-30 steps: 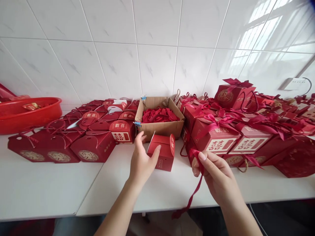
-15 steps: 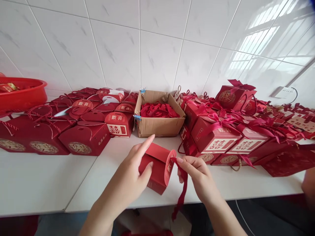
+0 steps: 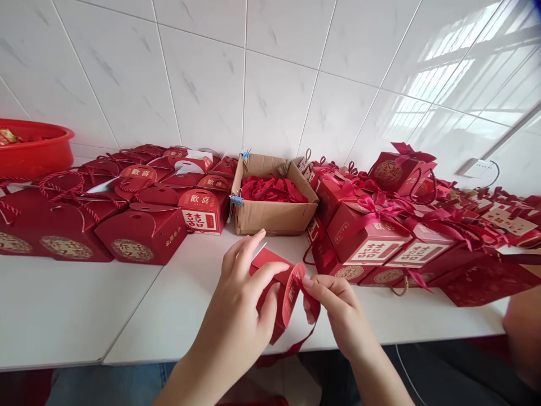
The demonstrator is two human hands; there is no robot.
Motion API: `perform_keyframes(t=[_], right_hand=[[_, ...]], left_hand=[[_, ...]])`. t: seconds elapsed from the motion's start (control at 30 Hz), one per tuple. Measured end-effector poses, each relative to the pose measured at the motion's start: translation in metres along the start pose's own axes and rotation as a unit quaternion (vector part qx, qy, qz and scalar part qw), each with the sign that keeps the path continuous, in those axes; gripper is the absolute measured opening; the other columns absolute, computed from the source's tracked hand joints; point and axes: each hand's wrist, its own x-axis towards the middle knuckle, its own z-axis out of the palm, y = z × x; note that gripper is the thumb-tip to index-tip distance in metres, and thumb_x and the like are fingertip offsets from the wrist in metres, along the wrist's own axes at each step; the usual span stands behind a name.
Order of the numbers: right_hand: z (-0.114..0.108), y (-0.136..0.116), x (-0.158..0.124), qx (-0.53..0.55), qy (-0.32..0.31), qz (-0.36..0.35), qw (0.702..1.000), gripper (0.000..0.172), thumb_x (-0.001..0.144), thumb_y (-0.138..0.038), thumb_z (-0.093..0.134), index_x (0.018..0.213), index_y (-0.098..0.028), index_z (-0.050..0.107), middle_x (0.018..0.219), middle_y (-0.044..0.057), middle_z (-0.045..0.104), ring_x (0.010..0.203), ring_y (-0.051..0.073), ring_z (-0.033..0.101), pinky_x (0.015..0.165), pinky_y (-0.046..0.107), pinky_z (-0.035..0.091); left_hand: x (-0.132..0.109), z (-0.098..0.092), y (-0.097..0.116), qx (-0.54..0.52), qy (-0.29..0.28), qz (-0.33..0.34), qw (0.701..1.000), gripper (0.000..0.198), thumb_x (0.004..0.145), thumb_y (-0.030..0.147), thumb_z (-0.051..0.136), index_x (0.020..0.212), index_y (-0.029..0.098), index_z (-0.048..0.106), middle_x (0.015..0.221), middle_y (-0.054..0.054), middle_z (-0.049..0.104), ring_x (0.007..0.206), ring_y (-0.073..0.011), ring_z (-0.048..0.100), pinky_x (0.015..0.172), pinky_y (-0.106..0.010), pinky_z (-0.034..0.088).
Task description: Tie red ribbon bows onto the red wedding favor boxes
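Note:
A small red gift box (image 3: pixel 291 299) rests on the white table in front of me, its rounded flap facing right. My left hand (image 3: pixel 236 304) is around its left side, with thumb and index finger against the box and the other fingers behind it. Between the thumb and fingers of my right hand (image 3: pixel 338 307) is a dark red ribbon (image 3: pixel 313 309), pinched at the rounded flap. One end of the ribbon meets the flap near its top. The loose length hangs down and curls left below the box.
Behind the gift box stands an open cardboard box (image 3: pixel 274 219) of red ribbons. Cord-handled red boxes (image 3: pixel 139 231) fill the left, beside a red basin (image 3: pixel 38 149). Stacked boxes with bows (image 3: pixel 372 225) stand right. Another person's arm (image 3: pixel 524 310) shows at the far right.
My left hand has moved right and its index finger now bends over the box top. The ribbon's loose end has swung left below the box. My right hand keeps its pinch by the flap.

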Motion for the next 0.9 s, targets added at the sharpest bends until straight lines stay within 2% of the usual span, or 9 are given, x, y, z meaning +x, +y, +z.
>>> perform_keyframes(t=[0.1,0.4,0.6,0.8,0.83,0.9], right_hand=[[0.001,0.001,-0.001,-0.005,0.002,0.008,1.000,0.045,0.085,-0.046,0.060,0.052,-0.015,0.057,0.046,0.001,0.054,0.046,0.009,0.047,0.051,0.023,0.037],[-0.002,0.004,-0.003,-0.033,0.032,0.005,0.999,0.046,0.083,-0.049,0.061,0.052,-0.016,0.054,0.047,0.000,0.052,0.047,0.009,0.045,0.051,0.023,0.035],[0.003,-0.005,-0.001,-0.061,0.007,0.002,0.998,0.047,0.085,-0.052,0.058,0.055,-0.016,0.050,0.050,-0.001,0.050,0.049,0.009,0.044,0.050,0.024,0.032],[0.006,-0.007,0.000,-0.113,-0.011,-0.013,0.993,0.048,0.090,-0.052,0.051,0.058,-0.016,0.048,0.054,0.000,0.050,0.054,0.010,0.043,0.053,0.024,0.032],[0.006,-0.007,0.000,-0.133,-0.003,-0.025,0.991,0.047,0.091,-0.051,0.050,0.060,-0.016,0.049,0.056,0.000,0.050,0.056,0.011,0.044,0.054,0.025,0.033],[0.003,-0.007,0.000,-0.196,0.052,-0.077,0.976,0.041,0.092,-0.048,0.050,0.066,-0.017,0.053,0.062,0.000,0.051,0.062,0.012,0.046,0.060,0.026,0.036]], left_hand=[[0.000,0.002,0.001,0.009,0.000,0.005,1.000,0.029,0.090,0.013,0.043,0.107,0.024,0.065,0.149,-0.010,0.033,0.136,-0.0303,0.031,0.105,-0.056,0.043],[-0.002,0.003,0.005,0.002,-0.011,0.004,1.000,0.029,0.091,0.012,0.040,0.106,0.022,0.064,0.150,-0.009,0.033,0.136,-0.0295,0.029,0.102,-0.053,0.047],[-0.001,0.006,0.003,0.010,-0.009,0.013,1.000,0.030,0.090,0.011,0.042,0.108,0.023,0.063,0.148,-0.010,0.035,0.133,-0.0306,0.033,0.099,-0.054,0.048],[0.001,0.008,0.002,-0.004,0.029,0.013,0.999,0.020,0.091,0.014,0.045,0.089,0.020,0.064,0.139,-0.012,0.045,0.128,-0.0309,0.038,0.096,-0.053,0.049],[0.001,0.008,0.002,-0.011,0.036,0.012,0.999,0.019,0.091,0.014,0.046,0.087,0.020,0.064,0.137,-0.012,0.046,0.127,-0.0301,0.039,0.097,-0.051,0.048],[0.001,0.008,0.001,-0.025,0.057,0.011,0.998,0.018,0.090,0.013,0.048,0.087,0.020,0.064,0.134,-0.011,0.049,0.126,-0.0284,0.042,0.098,-0.049,0.048]])
